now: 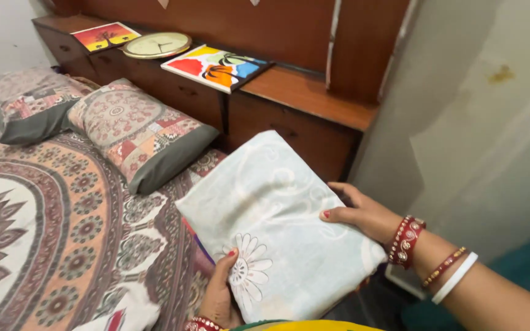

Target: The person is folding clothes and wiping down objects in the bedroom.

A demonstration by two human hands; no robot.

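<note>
folded cloth (277, 227) gripped between left hand (219, 297) and right hand (363, 211) fingers.

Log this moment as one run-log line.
left hand: grips folded pale cloth at near edge | right hand: holds its far side | cloth: above bed edge | nearby: two pillows

No packages, labels, signs or screens are showing in the head view. Nothing printed or packaged is lying on the bed, standing on the wooden headboard shelf, or sitting in either hand.
</note>
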